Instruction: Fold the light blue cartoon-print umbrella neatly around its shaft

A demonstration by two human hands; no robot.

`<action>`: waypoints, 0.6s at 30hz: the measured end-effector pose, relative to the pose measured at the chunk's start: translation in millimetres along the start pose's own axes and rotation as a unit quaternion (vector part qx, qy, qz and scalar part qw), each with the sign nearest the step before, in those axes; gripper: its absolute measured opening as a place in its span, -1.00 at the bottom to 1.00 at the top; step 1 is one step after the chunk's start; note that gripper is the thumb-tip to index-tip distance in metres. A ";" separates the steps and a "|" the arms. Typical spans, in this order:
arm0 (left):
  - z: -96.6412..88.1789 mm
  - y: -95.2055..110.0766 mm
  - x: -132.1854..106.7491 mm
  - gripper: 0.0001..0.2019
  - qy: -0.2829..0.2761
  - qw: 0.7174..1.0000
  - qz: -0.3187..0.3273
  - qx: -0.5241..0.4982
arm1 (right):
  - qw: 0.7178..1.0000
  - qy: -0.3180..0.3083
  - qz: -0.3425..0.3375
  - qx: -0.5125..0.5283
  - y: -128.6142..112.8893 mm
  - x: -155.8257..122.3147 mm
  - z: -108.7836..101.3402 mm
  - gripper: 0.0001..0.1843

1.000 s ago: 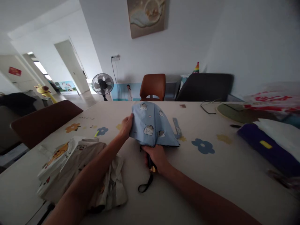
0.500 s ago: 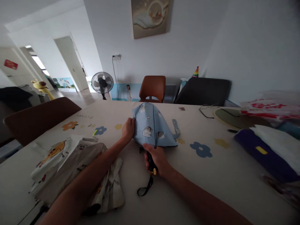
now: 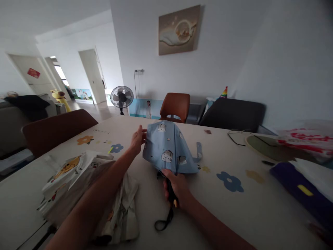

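Observation:
A light blue umbrella [image 3: 169,146] with white cartoon animals lies partly folded on the table, its canopy loose and pointing away from me. My right hand [image 3: 179,187] is wrapped round its black handle, near the lower edge of the canopy. From the handle's end a black wrist strap [image 3: 163,225] hangs down to the tabletop. At the canopy's left side is my left hand [image 3: 137,139], fingers apart and their tips against the cloth. The blue closing strap [image 3: 199,151] sticks out on the right. Beside my left forearm lies a second umbrella [image 3: 78,180], pale with cartoon figures, loosely bunched.
A purple item with a yellow label [image 3: 303,187] lies at the right, near a round green mat [image 3: 260,147], glasses [image 3: 236,133] and a red-and-white plastic bag [image 3: 307,139]. Chairs [image 3: 174,106] stand round the white table [image 3: 208,215]. A fan [image 3: 122,97] is behind.
My left hand has loosened from the canopy's side, and its fingers have spread. The canopy's left edge bulges further left. The view has tilted up and turned left; my right hand keeps its grip.

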State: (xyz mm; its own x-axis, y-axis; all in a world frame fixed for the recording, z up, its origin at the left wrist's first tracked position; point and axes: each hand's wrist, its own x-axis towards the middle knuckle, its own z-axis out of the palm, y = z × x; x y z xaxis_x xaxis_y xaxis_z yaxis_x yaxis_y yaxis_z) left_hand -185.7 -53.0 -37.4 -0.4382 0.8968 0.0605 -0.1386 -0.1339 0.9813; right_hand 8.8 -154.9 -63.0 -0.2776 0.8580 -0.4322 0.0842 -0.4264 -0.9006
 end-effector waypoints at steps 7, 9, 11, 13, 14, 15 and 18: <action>-7.6 18.9 -0.1 -0.64 -0.150 0.984 -0.024 -0.096 | 0.999 0.012 -0.006 -0.048 0.9 -2.0 3.2 -0.53; -7.4 21.2 -0.6 -0.67 -0.136 0.984 -0.010 -0.111 | 0.998 0.021 -0.007 -0.055 2.5 -2.4 4.4 -0.53; -5.1 26.7 -2.3 -0.69 -0.116 0.985 0.012 -0.125 | 0.997 0.039 -0.016 -0.060 3.9 -2.6 4.9 -0.53; -0.6 36.3 -7.3 -0.72 -0.123 0.982 0.043 -0.138 | 0.994 0.069 -0.056 -0.064 4.6 -2.0 3.6 -0.56; 2.0 42.3 -11.4 -0.73 -0.135 0.979 0.060 -0.137 | 0.990 0.085 -0.089 -0.068 4.7 -1.1 1.8 -0.58; 4.2 48.6 -16.7 -0.73 -0.150 0.978 0.074 -0.127 | 0.985 0.096 -0.125 -0.073 4.7 0.0 -0.8 -0.60; 5.7 66.2 -36.4 -0.56 -0.203 0.974 0.082 -0.066 | 0.977 0.072 -0.177 -0.090 4.6 4.9 -12.3 -0.64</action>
State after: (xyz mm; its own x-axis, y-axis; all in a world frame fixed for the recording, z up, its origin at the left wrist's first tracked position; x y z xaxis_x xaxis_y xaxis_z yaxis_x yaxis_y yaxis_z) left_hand -173.9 -92.1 26.4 -0.0803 0.9482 0.3073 -0.2210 -0.3176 0.9221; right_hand 19.6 -149.2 -69.8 -0.1825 0.9797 -0.0830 0.1782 -0.0501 -0.9827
